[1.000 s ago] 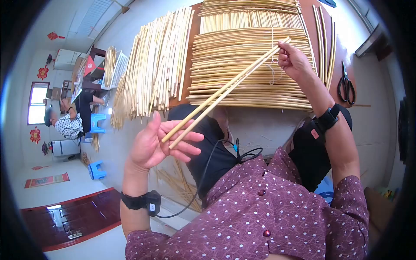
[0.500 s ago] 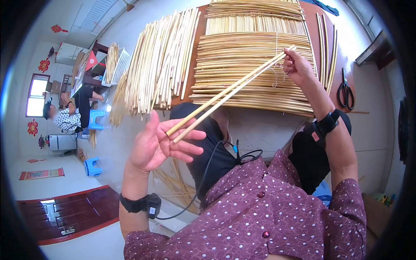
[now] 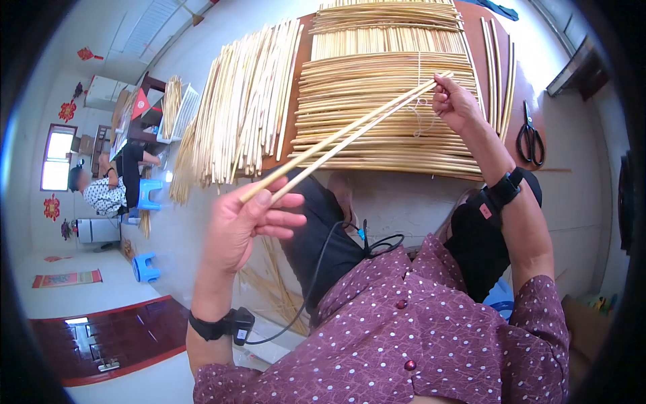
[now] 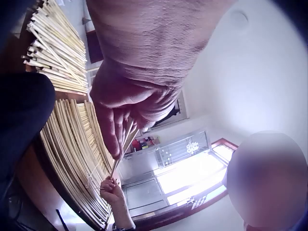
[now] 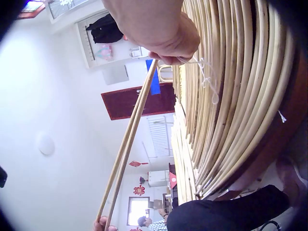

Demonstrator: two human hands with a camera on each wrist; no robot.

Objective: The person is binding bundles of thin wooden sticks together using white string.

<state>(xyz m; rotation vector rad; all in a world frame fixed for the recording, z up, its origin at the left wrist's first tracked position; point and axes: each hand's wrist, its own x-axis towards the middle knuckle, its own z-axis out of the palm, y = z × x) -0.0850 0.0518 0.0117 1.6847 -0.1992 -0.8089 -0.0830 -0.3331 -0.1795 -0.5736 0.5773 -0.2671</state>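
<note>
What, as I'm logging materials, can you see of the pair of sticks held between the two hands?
The pair of sticks looks like pale yellow wood or cane: slim, round and nearly straight. It is held in the air, slanting across the head view in front of the rows of similar sticks. The right hand pinches both together at one end; from there they spread slightly apart toward the left hand, which holds the other ends. Finer surface marks are too small to tell.
</note>
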